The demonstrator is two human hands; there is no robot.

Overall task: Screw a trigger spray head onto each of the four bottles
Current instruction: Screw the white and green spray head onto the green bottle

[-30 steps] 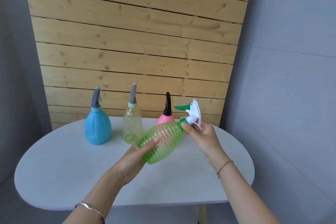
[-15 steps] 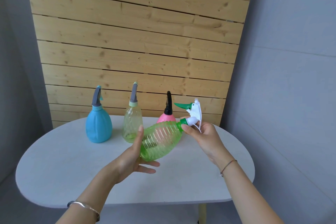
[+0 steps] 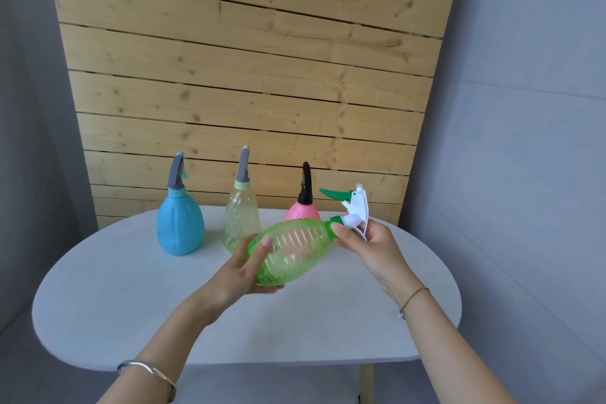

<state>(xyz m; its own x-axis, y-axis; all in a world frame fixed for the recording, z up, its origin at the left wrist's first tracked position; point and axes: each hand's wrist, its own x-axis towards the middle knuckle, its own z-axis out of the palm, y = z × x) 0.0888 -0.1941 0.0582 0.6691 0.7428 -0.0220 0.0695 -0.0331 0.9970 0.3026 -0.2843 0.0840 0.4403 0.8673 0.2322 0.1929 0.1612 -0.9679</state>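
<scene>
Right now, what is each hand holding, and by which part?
The left hand grips the green bottle round its lower body; the right hand pinches the white spray head at its collar.

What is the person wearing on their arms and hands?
No sleeves or gloves show. The left hand has a shiny silver bangle at its wrist. The right hand has a thin reddish-brown string bracelet at its wrist.

From my remote seat I see what looks like a staged recording corner: a white oval table (image 3: 131,305) set before a pine-plank backdrop (image 3: 246,75), plain grey walls (image 3: 524,108) on either side
</scene>
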